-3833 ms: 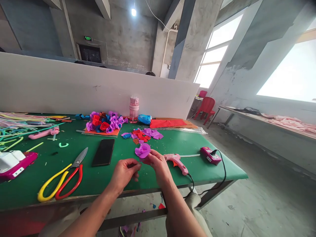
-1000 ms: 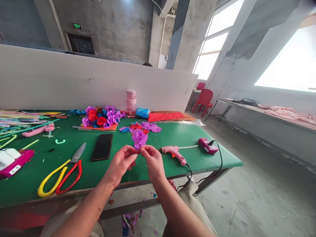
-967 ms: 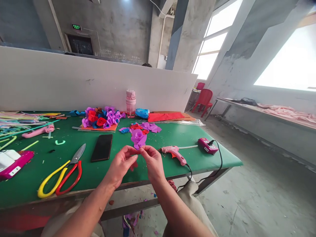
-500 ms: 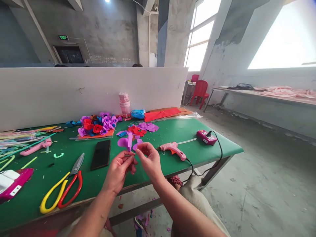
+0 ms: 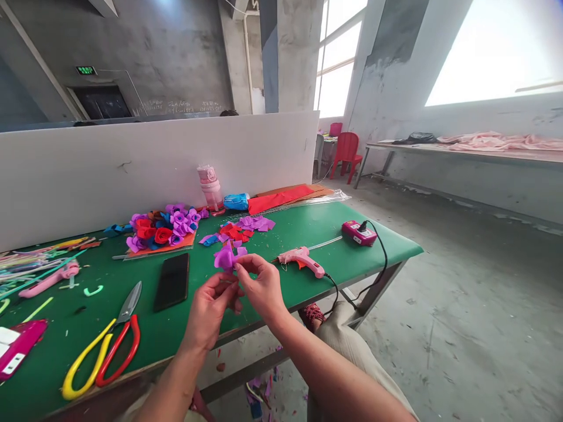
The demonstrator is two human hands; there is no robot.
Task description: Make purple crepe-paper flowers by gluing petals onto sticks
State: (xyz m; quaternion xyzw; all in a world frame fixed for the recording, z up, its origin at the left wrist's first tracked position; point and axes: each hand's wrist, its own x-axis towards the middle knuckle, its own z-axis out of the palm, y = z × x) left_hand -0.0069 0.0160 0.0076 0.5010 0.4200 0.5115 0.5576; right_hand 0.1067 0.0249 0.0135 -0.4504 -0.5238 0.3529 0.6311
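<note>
A purple paper flower point(image 5: 224, 258) is held up over the near side of the table, its petals spreading above my fingertips. My left hand point(image 5: 212, 305) is closed around its base from below, where the fingers hide what they grip. At the flower's right side, my right hand point(image 5: 262, 286) pinches a petal edge between thumb and forefinger. Just beyond lie loose purple petals point(image 5: 257, 223) and red petals point(image 5: 235, 232). A pink glue gun point(image 5: 301, 258) rests on its side to the right of my right hand, a clear glue stick in its back.
Finished flowers point(image 5: 165, 225) are heaped at the back left. A black phone point(image 5: 172, 281) and scissors point(image 5: 118, 337) with red and yellow handles lie left of my hands. A power strip point(image 5: 358, 232) sits near the green table's point(image 5: 387, 246) right end. A white board point(image 5: 153, 158) stands behind.
The purple flower has turned, and its petals now stand closer together. My right hand has come in against it. The whole view has shifted slightly to the right.
</note>
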